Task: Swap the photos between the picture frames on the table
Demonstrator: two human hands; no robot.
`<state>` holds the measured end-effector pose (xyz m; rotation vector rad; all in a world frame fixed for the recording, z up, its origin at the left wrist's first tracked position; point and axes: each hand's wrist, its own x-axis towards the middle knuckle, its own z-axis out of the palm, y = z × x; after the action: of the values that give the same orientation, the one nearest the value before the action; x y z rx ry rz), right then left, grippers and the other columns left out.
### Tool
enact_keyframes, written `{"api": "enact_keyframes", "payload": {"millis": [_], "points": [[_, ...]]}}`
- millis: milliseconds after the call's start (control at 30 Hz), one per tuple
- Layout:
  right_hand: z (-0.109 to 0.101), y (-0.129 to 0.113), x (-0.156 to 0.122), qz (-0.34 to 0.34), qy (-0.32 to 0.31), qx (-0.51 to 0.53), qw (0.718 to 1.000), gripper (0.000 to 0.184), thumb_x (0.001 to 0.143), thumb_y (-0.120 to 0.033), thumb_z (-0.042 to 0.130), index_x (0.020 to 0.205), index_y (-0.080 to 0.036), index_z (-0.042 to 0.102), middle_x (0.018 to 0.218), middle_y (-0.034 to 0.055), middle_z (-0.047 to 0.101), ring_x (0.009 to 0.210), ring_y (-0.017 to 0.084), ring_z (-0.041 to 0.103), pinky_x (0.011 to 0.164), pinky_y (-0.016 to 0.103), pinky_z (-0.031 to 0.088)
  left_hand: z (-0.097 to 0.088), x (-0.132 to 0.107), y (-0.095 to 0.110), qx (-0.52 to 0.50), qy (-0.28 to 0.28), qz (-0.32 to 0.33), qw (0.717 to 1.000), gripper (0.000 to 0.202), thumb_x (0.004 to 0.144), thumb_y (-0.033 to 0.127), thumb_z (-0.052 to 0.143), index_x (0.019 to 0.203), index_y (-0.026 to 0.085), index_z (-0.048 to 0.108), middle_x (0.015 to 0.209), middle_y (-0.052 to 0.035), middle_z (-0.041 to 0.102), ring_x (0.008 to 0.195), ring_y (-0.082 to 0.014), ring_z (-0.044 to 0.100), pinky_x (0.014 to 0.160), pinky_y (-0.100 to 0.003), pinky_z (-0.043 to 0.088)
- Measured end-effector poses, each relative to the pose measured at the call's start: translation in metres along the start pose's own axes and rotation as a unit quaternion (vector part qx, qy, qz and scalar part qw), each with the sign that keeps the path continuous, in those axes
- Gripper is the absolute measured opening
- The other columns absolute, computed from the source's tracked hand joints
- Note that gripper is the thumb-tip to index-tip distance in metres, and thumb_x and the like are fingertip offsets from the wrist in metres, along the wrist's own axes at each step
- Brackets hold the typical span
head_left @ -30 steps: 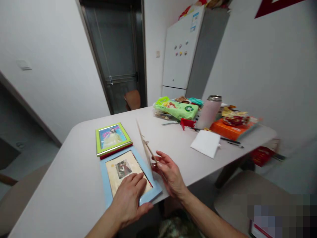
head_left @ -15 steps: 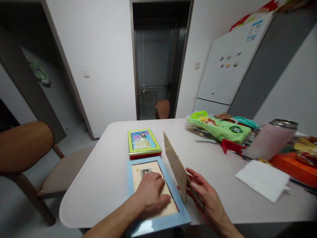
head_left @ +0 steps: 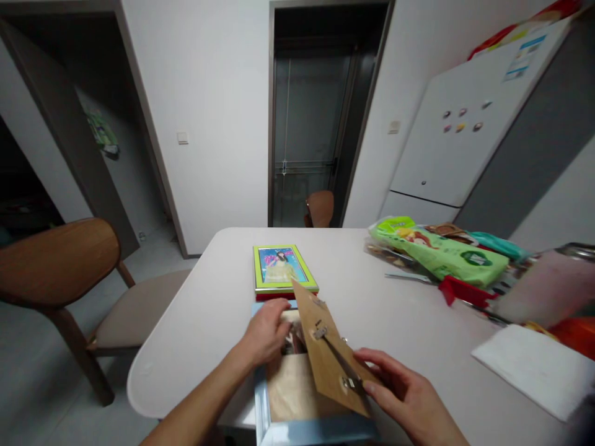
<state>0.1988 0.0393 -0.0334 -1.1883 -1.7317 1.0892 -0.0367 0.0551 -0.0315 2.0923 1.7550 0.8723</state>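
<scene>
A light blue picture frame lies on the table in front of me, with a pale tan sheet inside it. A small dark photo shows near its upper end, partly covered. Over that end is my left hand, fingers bent and thumb apart, fingertips at the photo's edge. My right hand grips the lower right part of a brown backing board with metal clips and a folding stand. The board leans at a slant above the frame's right side and hides part of it.
Beyond the blue frame lies a green picture frame with a red edge. To the right are a green wipes pack, a red plastic piece, a pink cup and a white tissue. A wooden chair stands left.
The backing board has turned from nearly edge-on to showing its clips and stand, and now tilts over the frame. My left hand has moved to the frame's upper left end. The view has shifted.
</scene>
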Motion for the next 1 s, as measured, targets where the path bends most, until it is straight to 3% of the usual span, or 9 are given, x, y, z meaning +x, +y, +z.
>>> {"api": "enact_keyframes", "payload": {"millis": [100,167,367,533,767,900,1000], "points": [[0.008,-0.004,-0.001,-0.039,-0.051,-0.106,0.992,0.028,0.061,-0.026,0.055,0.087,-0.020,0.062,0.097,0.0057,0.060,0.091,0.020,0.055,0.083,0.031,0.042,-0.019,-0.025,-0.012,-0.017,0.082,-0.047,0.995,0.032,0.080,0.018,0.028,0.109,0.017,0.042,0.112,-0.0071,0.049,0.105,-0.0181,0.043,0.092,-0.038,0.032],[0.017,-0.004,0.002,-0.063,-0.077,-0.163,0.982,0.031,0.060,-0.023,0.054,0.090,-0.020,0.062,0.098,0.0058,0.059,0.092,0.020,0.053,0.084,0.032,0.041,-0.023,-0.047,-0.007,-0.032,0.089,-0.046,0.994,0.030,0.081,0.024,0.031,0.109,0.019,0.042,0.113,-0.0072,0.049,0.107,-0.0182,0.043,0.092,-0.037,0.033],[0.040,0.004,0.009,-0.121,-0.096,-0.259,0.953,0.030,0.060,-0.025,0.055,0.089,-0.021,0.062,0.097,0.0079,0.057,0.092,0.023,0.051,0.084,0.037,0.038,0.003,-0.094,0.022,0.000,-0.050,0.032,0.998,0.057,0.067,0.050,0.054,0.112,0.017,0.042,0.131,-0.0126,0.031,0.119,-0.0277,0.026,0.097,-0.046,0.024],[0.047,0.007,0.006,-0.131,-0.111,-0.287,0.943,0.032,0.062,-0.026,0.054,0.092,-0.019,0.062,0.097,0.0087,0.057,0.091,0.023,0.049,0.083,0.036,0.038,0.012,-0.102,0.018,0.033,-0.109,0.032,0.993,0.064,0.061,0.057,0.056,0.106,0.014,0.045,0.130,-0.0170,0.030,0.121,-0.0303,0.022,0.098,-0.050,0.016],[0.051,0.014,0.009,-0.161,-0.107,-0.305,0.932,0.033,0.066,-0.028,0.053,0.097,-0.020,0.060,0.100,0.0092,0.057,0.091,0.024,0.047,0.081,0.039,0.038,0.000,-0.103,0.021,0.013,-0.164,0.053,0.985,0.037,0.058,0.029,0.068,0.089,0.023,0.049,0.117,-0.0020,0.048,0.113,-0.0177,0.036,0.101,-0.043,0.006],[0.048,0.017,0.016,-0.162,-0.117,-0.272,0.941,0.030,0.073,-0.033,0.048,0.099,-0.022,0.059,0.100,0.0083,0.056,0.093,0.022,0.048,0.081,0.037,0.038,-0.004,-0.105,0.017,0.003,-0.168,0.043,0.985,0.034,0.061,0.025,0.065,0.089,0.023,0.047,0.120,-0.0013,0.046,0.115,-0.0163,0.035,0.101,-0.043,0.004],[0.046,0.015,0.032,-0.156,-0.090,-0.278,0.944,0.030,0.077,-0.032,0.040,0.097,-0.020,0.060,0.098,0.0088,0.055,0.092,0.020,0.049,0.082,0.034,0.038,-0.008,-0.107,0.013,-0.002,-0.159,0.037,0.987,0.030,0.064,0.023,0.060,0.091,0.024,0.046,0.121,-0.0012,0.045,0.115,-0.0162,0.034,0.101,-0.044,0.002]]}}
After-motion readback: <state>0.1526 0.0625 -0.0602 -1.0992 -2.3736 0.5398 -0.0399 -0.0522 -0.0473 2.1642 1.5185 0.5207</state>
